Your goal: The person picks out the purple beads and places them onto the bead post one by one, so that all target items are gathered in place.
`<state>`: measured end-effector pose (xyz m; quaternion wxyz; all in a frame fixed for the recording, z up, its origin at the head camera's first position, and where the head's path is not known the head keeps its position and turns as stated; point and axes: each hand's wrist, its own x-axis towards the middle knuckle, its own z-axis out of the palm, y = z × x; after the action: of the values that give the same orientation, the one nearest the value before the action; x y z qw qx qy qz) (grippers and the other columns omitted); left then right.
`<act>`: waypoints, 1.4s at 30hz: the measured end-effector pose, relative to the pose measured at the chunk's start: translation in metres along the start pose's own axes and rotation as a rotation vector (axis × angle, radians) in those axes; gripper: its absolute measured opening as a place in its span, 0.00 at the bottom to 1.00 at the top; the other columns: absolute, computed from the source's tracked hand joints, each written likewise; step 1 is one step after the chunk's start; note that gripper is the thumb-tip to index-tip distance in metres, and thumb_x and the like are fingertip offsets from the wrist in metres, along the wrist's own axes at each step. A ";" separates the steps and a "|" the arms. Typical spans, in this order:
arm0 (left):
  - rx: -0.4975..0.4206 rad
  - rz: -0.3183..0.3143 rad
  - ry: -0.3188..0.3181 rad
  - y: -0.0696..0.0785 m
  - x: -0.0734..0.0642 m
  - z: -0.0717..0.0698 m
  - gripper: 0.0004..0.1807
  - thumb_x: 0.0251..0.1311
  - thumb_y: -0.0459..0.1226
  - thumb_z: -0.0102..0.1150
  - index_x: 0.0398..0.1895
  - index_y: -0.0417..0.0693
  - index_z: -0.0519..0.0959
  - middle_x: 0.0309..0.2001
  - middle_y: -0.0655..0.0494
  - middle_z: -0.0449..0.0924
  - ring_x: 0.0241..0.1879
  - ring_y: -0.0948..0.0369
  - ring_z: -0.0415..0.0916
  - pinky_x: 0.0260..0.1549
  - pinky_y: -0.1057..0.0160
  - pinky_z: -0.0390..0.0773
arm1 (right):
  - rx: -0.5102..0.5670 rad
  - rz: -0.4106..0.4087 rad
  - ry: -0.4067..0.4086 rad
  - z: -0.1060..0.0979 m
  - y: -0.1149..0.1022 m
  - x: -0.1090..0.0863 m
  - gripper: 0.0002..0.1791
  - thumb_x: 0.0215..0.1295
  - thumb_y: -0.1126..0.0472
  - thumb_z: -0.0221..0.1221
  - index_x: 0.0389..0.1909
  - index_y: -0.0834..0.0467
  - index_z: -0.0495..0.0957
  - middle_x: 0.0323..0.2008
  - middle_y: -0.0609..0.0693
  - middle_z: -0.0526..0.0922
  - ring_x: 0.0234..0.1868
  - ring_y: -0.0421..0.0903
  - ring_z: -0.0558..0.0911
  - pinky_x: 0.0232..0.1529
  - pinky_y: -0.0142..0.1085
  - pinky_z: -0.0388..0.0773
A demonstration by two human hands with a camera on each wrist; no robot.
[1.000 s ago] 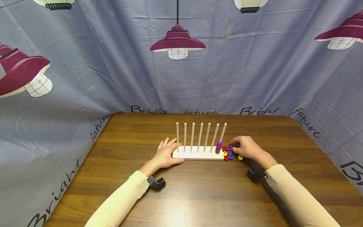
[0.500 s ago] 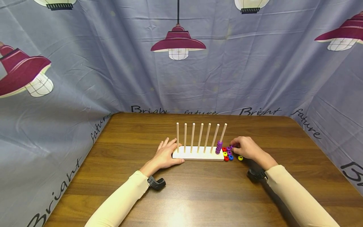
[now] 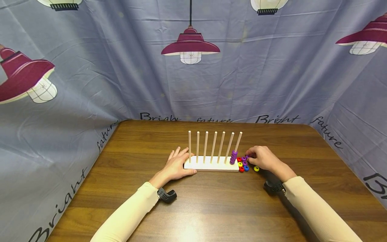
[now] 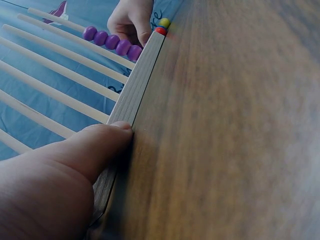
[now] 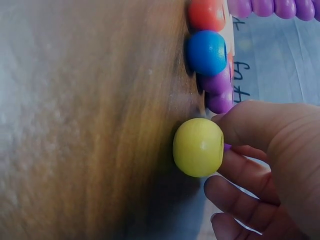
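A pale wooden peg stand (image 3: 211,166) with a row of upright pegs sits mid-table. Its rightmost peg carries a stack of purple beads (image 3: 233,157). My left hand (image 3: 176,165) holds the stand's left end, thumb along the front edge and index finger behind; the other fingers spread out beyond. To the right of the stand, my right hand (image 3: 262,157) pinches a purple bead (image 3: 247,157) between thumb and fingers. Most of that bead is hidden in the right wrist view, where only a sliver shows behind the yellow bead (image 5: 198,147).
Beside the stand's right end lie loose red beads (image 3: 241,169), a blue bead (image 3: 246,168), another yellow bead (image 3: 240,164) and more purple beads (image 3: 244,163). The brown wooden table (image 3: 205,205) reaches back to a grey-blue curtain (image 3: 193,87) printed with lamps.
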<state>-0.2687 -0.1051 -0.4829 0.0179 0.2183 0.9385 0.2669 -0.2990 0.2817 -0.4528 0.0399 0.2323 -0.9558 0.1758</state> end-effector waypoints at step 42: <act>0.011 -0.007 -0.002 -0.003 0.001 0.003 0.37 0.54 0.56 0.70 0.68 0.56 0.75 0.78 0.42 0.60 0.80 0.36 0.46 0.79 0.35 0.42 | -0.101 -0.241 0.179 -0.085 -0.057 0.001 0.06 0.55 0.68 0.68 0.34 0.57 0.88 0.30 0.45 0.87 0.32 0.40 0.82 0.33 0.36 0.79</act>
<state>-0.2708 -0.1055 -0.4867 0.0186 0.2155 0.9406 0.2616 -0.2738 0.2642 -0.3550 0.1574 0.3266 -0.9212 0.1412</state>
